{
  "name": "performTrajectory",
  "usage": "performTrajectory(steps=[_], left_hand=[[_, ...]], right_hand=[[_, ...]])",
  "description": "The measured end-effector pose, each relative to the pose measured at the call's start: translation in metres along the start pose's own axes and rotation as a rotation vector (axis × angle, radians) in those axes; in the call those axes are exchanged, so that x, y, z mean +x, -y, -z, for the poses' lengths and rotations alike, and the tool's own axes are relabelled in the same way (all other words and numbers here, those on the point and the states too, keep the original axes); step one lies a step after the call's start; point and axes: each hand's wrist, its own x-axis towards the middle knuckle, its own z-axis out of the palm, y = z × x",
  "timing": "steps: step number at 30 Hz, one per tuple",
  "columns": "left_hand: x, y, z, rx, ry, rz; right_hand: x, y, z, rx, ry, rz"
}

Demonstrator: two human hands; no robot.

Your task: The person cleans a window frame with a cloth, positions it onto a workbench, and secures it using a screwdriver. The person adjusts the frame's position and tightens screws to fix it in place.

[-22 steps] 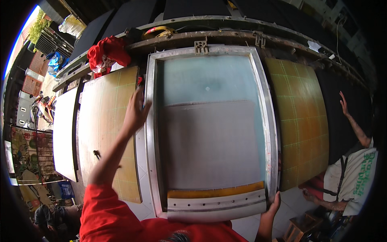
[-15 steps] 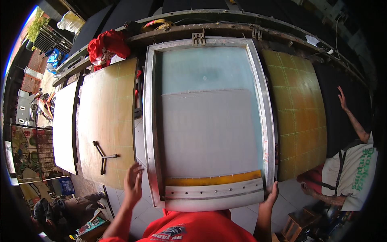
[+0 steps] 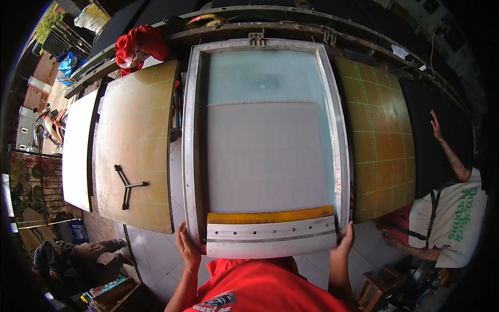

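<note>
Tiled floor [image 3: 158, 252] shows beneath the frame [image 3: 193, 130], whose long axis runs straight away from the person. Across its near end lies the squeegee [image 3: 270, 240], between left fingers [image 3: 182, 235] and right fingers [image 3: 350, 230], both at the near corners; whether they grip, I cannot tell.

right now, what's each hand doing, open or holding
Left hand: at lower-left corner of screen-printing frame; grip unclear.
Right hand: at its lower-right corner; grip unclear.
</note>
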Motion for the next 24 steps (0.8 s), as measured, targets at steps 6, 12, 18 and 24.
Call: performTrajectory(steps=[6, 12, 18, 24], left_hand=[[0.001, 0.006, -0.004, 0.092, -0.087, -0.035], [0.022, -0.066, -0.011, 0.325, -0.093, -0.252], [0.218, -0.2, -0.146, 0.844, 0.374, -1.006], [0.361, -0.191, -0.285, 1.124, 0.8, -1.223]], right_hand=[[-0.004, 0.004, -0.016, 0.027, -0.059, -0.018], [-0.015, 0.012, -0.032, 0.089, -0.032, -0.094], [-0.003, 0.0, -0.009, 0.068, -0.026, -0.005], [-0.007, 0.004, -0.03, 0.013, -0.037, 0.035]])
